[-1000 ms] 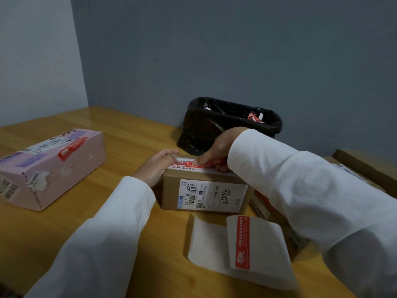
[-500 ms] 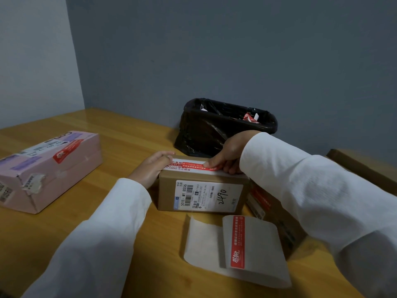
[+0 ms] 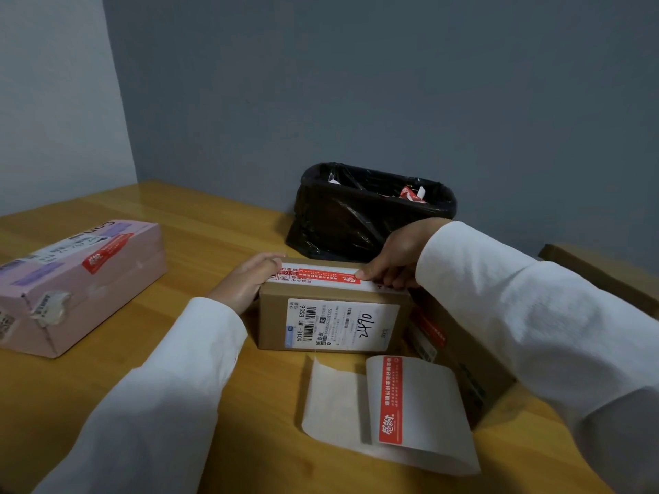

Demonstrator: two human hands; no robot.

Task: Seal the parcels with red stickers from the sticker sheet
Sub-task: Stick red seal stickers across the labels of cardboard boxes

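A small brown parcel (image 3: 331, 322) with a white shipping label stands in the middle of the wooden table. A red sticker (image 3: 321, 274) lies lengthwise along its top. My right hand (image 3: 392, 258) presses its fingertips on the right end of that sticker. Against the parcel's left end rests my left hand (image 3: 249, 279), fingers touching the top left edge. In front of the parcel lies the curled white sticker sheet (image 3: 428, 397) with one red sticker (image 3: 390, 401) on it. A pink parcel (image 3: 71, 290) at the left carries a red sticker (image 3: 105, 253).
A black-lined bin (image 3: 356, 215) with scraps stands behind the parcel against the wall. Another brown parcel (image 3: 460, 354) with a red sticker lies partly under my right sleeve. A cardboard box (image 3: 599, 269) sits at the far right.
My right hand has slid rightward along the red sticker, from its middle to its right end. My left hand has stayed at the parcel's left end.
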